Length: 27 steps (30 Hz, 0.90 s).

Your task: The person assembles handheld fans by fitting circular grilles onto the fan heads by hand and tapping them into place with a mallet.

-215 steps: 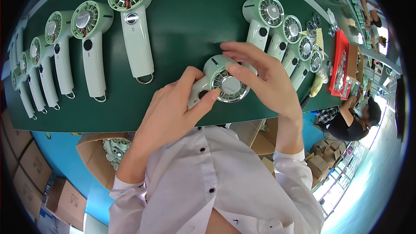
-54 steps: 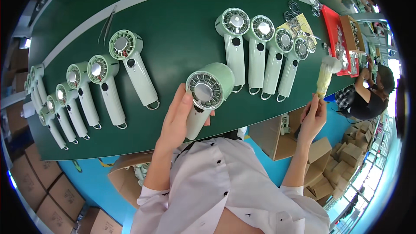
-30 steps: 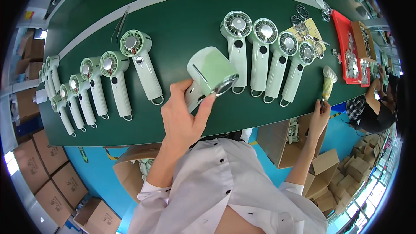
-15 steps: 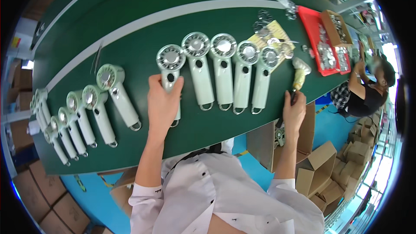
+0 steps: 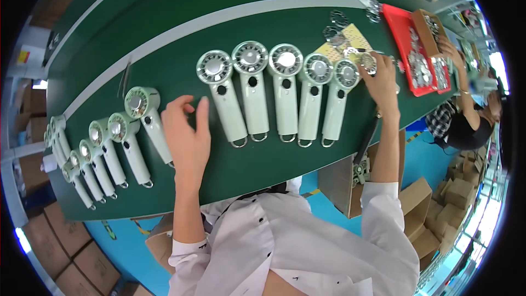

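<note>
My left hand (image 5: pixel 187 134) hovers with thumb and fingers apart, holding nothing, between a tilted pale green handheld fan (image 5: pixel 156 129) and a row of several more. The closest in that row is a pale green fan (image 5: pixel 230 107) with a silver round head, a black button and a metal loop at its foot. At the row's right end lies another fan (image 5: pixel 334 107). Beyond it my right hand (image 5: pixel 382 85) has its thumb and fingertips around a round silver disc (image 5: pixel 369 62). Below that wrist, a black-handled tool (image 5: pixel 366 141) lies over the table edge, partly hidden.
A yellow sheet (image 5: pixel 356 35) and dark rings (image 5: pixel 339 18) lie at the back right. Past them are a red tray (image 5: pixel 395 22) and a cardboard box (image 5: pixel 424 27) of small parts. Tweezers (image 5: pixel 125 78) and several fans stand at the left. Another person (image 5: pixel 466 129) works at right.
My left hand has let go of the fan, now lined up with the row, and moved left. My right hand has left the tool with the yellowish end and gone forward to the silver disc.
</note>
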### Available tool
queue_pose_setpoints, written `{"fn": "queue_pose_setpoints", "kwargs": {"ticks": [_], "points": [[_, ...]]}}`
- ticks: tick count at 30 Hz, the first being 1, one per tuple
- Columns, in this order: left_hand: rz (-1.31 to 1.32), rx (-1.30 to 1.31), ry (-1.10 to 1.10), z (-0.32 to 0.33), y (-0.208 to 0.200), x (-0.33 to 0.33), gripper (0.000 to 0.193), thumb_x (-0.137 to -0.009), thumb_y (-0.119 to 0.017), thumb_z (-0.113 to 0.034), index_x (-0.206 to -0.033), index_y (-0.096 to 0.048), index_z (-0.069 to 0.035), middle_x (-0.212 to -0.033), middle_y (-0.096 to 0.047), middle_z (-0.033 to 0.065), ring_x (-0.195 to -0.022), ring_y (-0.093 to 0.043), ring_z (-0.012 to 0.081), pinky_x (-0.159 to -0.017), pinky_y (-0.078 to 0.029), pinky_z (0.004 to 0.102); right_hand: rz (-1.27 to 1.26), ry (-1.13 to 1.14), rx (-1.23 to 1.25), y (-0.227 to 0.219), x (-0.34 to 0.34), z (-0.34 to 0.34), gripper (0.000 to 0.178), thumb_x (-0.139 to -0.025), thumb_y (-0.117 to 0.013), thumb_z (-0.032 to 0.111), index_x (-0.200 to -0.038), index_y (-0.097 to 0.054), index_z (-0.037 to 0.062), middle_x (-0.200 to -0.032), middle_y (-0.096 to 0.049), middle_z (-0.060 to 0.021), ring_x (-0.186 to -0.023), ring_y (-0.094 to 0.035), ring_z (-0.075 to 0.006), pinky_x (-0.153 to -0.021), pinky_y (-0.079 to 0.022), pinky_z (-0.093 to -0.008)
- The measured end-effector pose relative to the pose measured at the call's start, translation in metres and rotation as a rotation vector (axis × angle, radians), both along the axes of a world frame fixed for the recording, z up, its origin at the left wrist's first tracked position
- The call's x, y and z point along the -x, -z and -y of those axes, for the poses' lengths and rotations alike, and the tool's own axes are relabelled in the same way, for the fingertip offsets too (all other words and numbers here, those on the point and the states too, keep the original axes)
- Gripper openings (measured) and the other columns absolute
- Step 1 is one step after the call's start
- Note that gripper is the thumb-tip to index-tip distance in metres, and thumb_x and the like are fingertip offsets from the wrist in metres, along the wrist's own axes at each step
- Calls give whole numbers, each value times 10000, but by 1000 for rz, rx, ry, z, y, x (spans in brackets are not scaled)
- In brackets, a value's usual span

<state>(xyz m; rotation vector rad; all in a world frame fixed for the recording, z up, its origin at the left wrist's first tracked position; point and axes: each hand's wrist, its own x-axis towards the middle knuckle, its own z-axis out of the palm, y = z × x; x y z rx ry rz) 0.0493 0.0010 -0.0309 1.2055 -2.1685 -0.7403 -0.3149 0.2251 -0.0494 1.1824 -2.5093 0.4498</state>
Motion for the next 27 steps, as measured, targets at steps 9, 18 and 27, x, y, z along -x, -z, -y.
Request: {"fn": "queue_pose_setpoints", "kwargs": {"ticks": [9, 18, 27], "points": [[294, 179, -324, 25, 19, -73, 556, -933, -699, -372, -1196, -526, 86, -1068, -592, 236, -963, -614, 392, -810, -490, 455, 185, -74, -20, 15, 14, 5, 233, -881, -708, 128, -1099, -704, 44, -1137, -633, -152, -1053, -611, -331, -916, -488, -402], [309, -130, -339, 36, 8, -65, 526, -932, -673, -406, -1217, -540, 16, -1049, -683, 238, -972, -659, 422, -849, -501, 452, 204, -68, 90, 23, -1, 27, 115, -810, -717, 31, -924, -736, 29, -1020, -647, -184, -1034, -598, -385, -909, -478, -463], [237, -301, -148, -18, 0, -58, 446, -907, -732, -335, -1126, -520, -10, -968, -673, 211, -868, -662, 364, -801, -500, 445, 329, -83, 237, -6, -3, 44, 327, -834, -797, 215, -1064, -696, 5, -1011, -660, -125, -848, -649, -249, -782, -530, -357]]}}
